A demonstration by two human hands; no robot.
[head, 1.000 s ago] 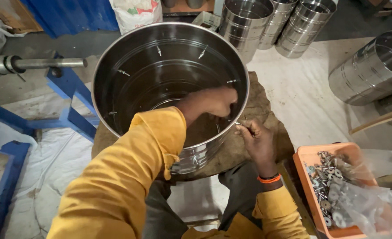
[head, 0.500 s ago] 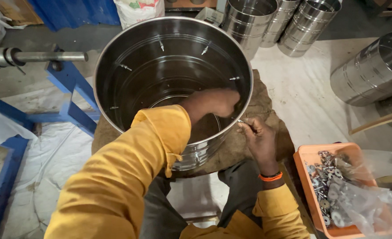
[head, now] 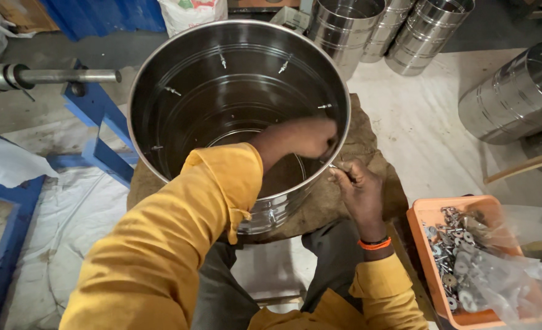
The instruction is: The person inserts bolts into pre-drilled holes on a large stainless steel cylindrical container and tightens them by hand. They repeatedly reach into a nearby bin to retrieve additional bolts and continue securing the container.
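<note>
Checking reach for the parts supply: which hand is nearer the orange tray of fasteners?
Right. The right hand is outside the steel drum, at its rim, up and left of the orange tray. The left hand is inside the drum, farther away.

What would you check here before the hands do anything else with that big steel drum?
1. Left hand inside the steel drum, at the wall near the rim: ok.
2. Right hand outside the drum, opposite the left hand: ok.
3. Small part pinched in the right hand's grip: cannot tell, too small.
4. Drum resting on brown sacking: ok.
5. Orange tray of metal fasteners beside the right hand: ok.
6. Studs along the inner wall seated tight: cannot tell.
</note>
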